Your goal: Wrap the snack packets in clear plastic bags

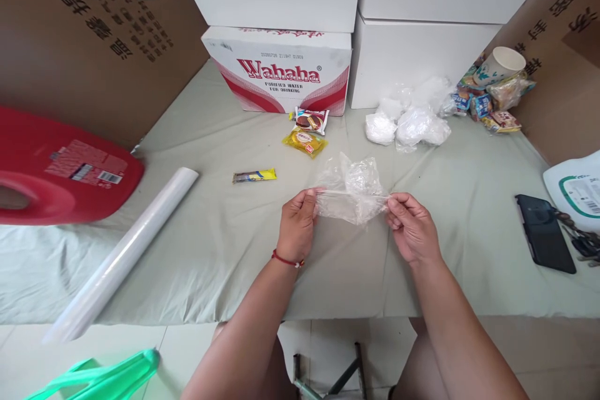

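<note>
- left hand was closed in a pinch, thumb vs fingers, on left edge of a clear bag; red bracelet on that wrist.
- right hand pinched the bag's right edge btwn thumb & finger, other fingers curled in.
- bag was in front of the person, btwn both hands, stretched in a taut line from grip to grip, w/ crinkled plastic on far & near sides of it.
- snack bar lay on the cloth, left of bag & near it.
- yellow snack pack lay just beyond bag; red & white snack pack right behind that, in front of water box.
- pile of crumpled plastic sat beyond bag, to the right.
- paper cup was tilted atop small snack packs, far right.
- phone lay well right of right hand, keys just beside it, white jug behind.
- plastic roll lay slanted on the left, near end out past the table edge; red jug on its side further left.
- green bag was below, by the floor.
</note>
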`<state>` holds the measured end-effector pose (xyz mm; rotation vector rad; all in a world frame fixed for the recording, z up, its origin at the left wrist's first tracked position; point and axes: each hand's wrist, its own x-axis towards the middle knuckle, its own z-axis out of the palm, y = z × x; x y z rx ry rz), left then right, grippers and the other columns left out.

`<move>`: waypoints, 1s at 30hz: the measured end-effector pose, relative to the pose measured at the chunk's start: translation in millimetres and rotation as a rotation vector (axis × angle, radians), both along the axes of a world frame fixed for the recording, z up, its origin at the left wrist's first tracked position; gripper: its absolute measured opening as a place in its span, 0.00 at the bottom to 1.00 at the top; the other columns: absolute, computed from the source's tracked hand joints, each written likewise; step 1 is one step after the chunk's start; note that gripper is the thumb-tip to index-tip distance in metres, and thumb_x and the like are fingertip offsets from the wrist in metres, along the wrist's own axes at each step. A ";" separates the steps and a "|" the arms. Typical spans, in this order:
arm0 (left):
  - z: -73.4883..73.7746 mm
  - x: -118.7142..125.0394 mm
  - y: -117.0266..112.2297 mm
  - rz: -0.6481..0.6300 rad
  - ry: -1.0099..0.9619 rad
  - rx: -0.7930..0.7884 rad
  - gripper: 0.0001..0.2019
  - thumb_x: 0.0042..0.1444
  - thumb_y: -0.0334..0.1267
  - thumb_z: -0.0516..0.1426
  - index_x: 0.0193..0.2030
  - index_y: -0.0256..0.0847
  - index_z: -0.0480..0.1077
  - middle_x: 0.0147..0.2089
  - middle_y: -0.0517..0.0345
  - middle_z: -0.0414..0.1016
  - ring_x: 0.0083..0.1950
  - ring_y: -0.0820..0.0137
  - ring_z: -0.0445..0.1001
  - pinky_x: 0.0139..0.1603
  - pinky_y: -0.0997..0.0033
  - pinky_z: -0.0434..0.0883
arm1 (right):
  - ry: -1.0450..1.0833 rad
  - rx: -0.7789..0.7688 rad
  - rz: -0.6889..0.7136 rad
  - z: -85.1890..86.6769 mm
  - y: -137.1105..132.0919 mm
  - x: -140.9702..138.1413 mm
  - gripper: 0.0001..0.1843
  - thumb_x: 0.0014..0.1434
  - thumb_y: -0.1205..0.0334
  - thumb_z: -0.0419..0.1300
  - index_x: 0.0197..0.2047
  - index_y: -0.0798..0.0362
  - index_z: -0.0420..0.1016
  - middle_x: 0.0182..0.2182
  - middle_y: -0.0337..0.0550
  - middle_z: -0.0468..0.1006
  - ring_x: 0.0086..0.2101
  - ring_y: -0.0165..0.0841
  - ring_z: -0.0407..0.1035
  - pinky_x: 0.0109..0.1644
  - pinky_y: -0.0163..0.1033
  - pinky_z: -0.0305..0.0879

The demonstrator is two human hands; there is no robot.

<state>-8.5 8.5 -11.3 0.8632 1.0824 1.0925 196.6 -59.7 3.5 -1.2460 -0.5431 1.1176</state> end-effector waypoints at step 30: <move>3.5 -17.9 5.4 -0.136 0.113 -0.045 0.23 0.55 0.59 0.64 0.28 0.39 0.69 0.22 0.68 0.51 0.24 0.78 0.48 0.24 0.74 0.47 | -0.265 0.085 -0.406 -11.9 12.0 7.0 0.18 0.51 0.47 0.75 0.35 0.51 0.79 0.26 0.33 0.69 0.27 0.26 0.60 0.30 0.33 0.60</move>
